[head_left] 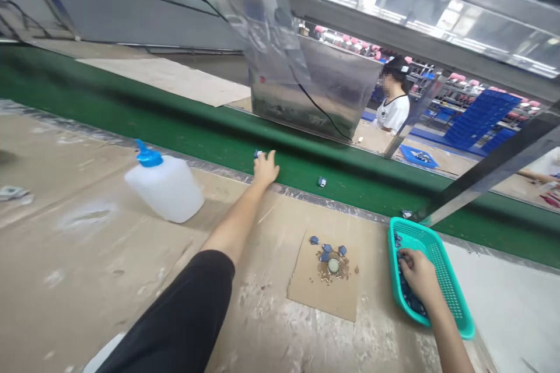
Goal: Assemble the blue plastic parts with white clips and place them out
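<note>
the left hand (265,169) is resting at the edge of the green belt (184,111), its fingers (271,157) touching a small blue part (258,154) just to their left; the right hand (419,275) is resting on blue parts (408,290) in the teal basket (450,297), and it is not clear if either hand is clamping.

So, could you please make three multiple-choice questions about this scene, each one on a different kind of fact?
1. Where is the right hand?
A. In the teal plastic basket
B. On the cardboard sheet
C. On the green conveyor belt

2. What colour is the cap of the white plastic jug?
A. Red
B. Blue
C. White

3. What state is the basket in?
A. Upside down
B. Covered with a lid
C. Upright, with small blue parts inside

1. A: the fingers reach down inside the basket.
2. B: the cap shows blue on top of the jug.
3. C: the open basket shows the blue parts around the hand.
</note>
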A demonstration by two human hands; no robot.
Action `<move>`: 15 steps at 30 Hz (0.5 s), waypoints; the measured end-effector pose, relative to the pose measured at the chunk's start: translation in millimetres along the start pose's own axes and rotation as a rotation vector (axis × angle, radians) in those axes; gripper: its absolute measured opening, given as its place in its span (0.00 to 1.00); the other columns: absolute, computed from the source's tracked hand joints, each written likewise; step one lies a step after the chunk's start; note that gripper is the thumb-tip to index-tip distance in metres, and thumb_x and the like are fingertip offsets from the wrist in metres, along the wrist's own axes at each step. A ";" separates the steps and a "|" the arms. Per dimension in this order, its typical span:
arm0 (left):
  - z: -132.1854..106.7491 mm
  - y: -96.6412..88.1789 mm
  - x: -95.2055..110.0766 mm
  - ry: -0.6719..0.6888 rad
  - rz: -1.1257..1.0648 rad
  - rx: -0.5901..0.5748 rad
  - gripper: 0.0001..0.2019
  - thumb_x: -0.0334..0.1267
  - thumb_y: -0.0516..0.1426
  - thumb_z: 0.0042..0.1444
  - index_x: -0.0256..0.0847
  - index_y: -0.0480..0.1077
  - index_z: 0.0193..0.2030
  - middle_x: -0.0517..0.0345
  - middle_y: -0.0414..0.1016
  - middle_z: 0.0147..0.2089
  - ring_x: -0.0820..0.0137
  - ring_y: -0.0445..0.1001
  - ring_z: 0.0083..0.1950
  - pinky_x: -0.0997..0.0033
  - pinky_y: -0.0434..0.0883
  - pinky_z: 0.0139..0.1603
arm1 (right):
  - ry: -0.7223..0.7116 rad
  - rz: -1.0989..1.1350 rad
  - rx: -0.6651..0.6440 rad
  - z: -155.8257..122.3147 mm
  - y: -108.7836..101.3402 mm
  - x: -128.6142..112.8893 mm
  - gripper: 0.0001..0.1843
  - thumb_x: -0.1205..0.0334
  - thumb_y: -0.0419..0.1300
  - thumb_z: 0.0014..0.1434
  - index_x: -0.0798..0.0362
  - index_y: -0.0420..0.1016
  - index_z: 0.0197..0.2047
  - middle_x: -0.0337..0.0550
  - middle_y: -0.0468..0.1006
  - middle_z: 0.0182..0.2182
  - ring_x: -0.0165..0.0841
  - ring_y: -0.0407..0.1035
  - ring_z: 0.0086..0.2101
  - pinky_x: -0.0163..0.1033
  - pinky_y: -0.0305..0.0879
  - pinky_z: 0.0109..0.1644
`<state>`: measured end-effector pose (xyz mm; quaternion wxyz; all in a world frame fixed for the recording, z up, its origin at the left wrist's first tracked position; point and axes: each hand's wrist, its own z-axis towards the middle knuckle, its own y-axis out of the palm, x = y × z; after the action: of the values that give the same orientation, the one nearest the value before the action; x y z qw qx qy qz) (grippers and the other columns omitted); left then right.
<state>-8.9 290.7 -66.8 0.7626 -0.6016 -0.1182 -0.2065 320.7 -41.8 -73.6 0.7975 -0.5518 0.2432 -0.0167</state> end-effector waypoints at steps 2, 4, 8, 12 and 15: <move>4.4 -3.5 -13.6 -0.040 0.006 0.026 0.27 0.36 0.49 0.54 0.34 0.50 0.61 0.34 0.49 0.58 0.47 0.56 0.56 0.53 0.57 0.53 | 0.027 0.071 0.059 -0.1 -0.4 -4.3 0.15 0.58 0.50 0.47 0.55 0.74 0.32 0.45 0.71 0.25 0.36 0.66 0.26 0.42 0.64 0.35; 6.6 -1.7 -21.4 -0.026 0.024 0.059 0.27 0.37 0.48 0.54 0.37 0.50 0.62 0.36 0.48 0.60 0.47 0.53 0.57 0.53 0.56 0.54 | 0.070 0.171 0.120 -0.8 -1.8 -7.7 0.16 0.56 0.50 0.49 0.56 0.73 0.35 0.46 0.71 0.26 0.36 0.66 0.27 0.42 0.64 0.35; 10.6 8.9 -22.1 -0.045 0.055 0.130 0.29 0.42 0.48 0.55 0.40 0.48 0.63 0.38 0.44 0.62 0.43 0.42 0.62 0.46 0.51 0.56 | 0.111 0.357 0.125 -3.8 -6.4 -11.6 0.16 0.56 0.50 0.52 0.55 0.73 0.35 0.46 0.72 0.31 0.35 0.68 0.31 0.40 0.67 0.37; 16.6 11.9 -17.4 -0.045 0.065 0.042 0.25 0.42 0.47 0.55 0.38 0.57 0.59 0.37 0.46 0.63 0.41 0.39 0.63 0.40 0.48 0.54 | 0.110 0.386 0.128 -8.6 -7.5 -14.0 0.13 0.58 0.53 0.49 0.54 0.74 0.33 0.47 0.72 0.33 0.36 0.68 0.35 0.41 0.67 0.40; 19.9 6.8 -17.7 0.095 -0.034 -0.018 0.19 0.37 0.47 0.53 0.33 0.67 0.49 0.37 0.62 0.54 0.45 0.54 0.58 0.45 0.53 0.54 | 0.112 0.396 0.172 -12.2 -5.9 -13.5 0.13 0.58 0.54 0.47 0.54 0.74 0.35 0.46 0.71 0.33 0.33 0.67 0.30 0.41 0.69 0.37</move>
<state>-20.0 314.3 -75.4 0.7581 -0.5960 -0.0901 -0.2490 305.2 -50.7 -66.7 0.8146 -0.4214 0.3885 0.0888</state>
